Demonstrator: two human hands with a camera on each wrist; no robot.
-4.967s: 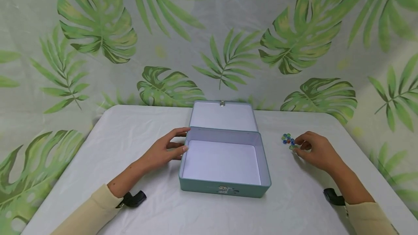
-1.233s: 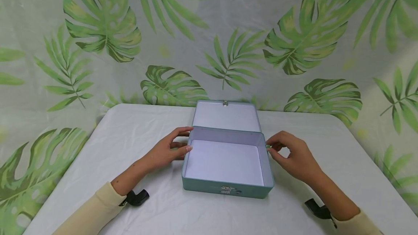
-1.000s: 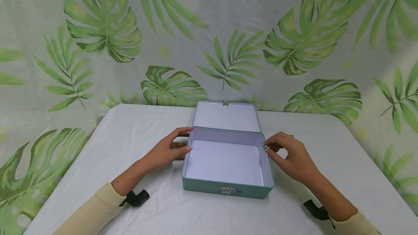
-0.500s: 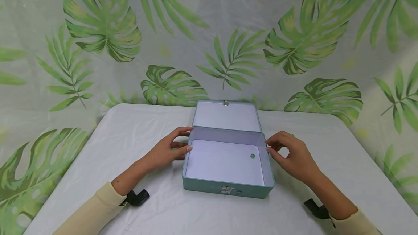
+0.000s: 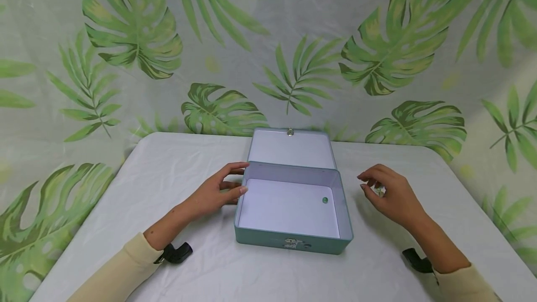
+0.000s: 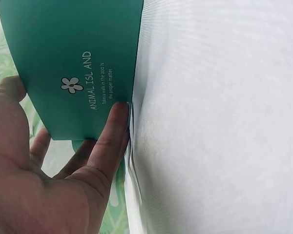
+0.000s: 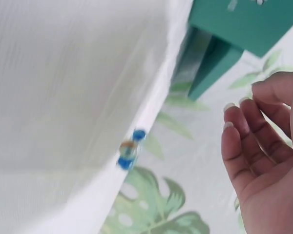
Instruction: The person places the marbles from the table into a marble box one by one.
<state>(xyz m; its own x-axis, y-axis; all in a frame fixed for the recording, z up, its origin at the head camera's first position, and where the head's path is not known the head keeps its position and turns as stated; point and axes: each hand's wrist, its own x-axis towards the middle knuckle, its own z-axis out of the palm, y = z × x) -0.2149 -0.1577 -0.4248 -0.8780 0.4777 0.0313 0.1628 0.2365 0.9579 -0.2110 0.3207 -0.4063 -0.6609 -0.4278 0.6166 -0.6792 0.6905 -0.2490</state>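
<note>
A teal metal box (image 5: 293, 243) stands with its lid (image 5: 289, 148) folded back. One green glass bead (image 5: 325, 200) lies on its white floor, near the right wall. My left hand (image 5: 218, 190) rests against the box's left side; in the left wrist view its fingers (image 6: 105, 146) touch the teal wall (image 6: 53, 48). To the right of the box, my right hand (image 5: 392, 195) hovers with relaxed, bent fingers and nothing between them. Several blue, orange and clear beads (image 7: 129, 150) lie on the cloth in the right wrist view; in the head view that hand mostly hides them.
A white cloth (image 5: 189, 264) covers the table, and a leaf-patterned curtain (image 5: 235, 59) hangs behind its back edge. A black wrist device (image 5: 176, 253) sits at the left sleeve, another (image 5: 417, 261) at the right one.
The green bead has left my right fingers and lies inside the box. After moving from the bead group to the box's right rim, my right hand has drawn back rightward. My left hand stays put.
</note>
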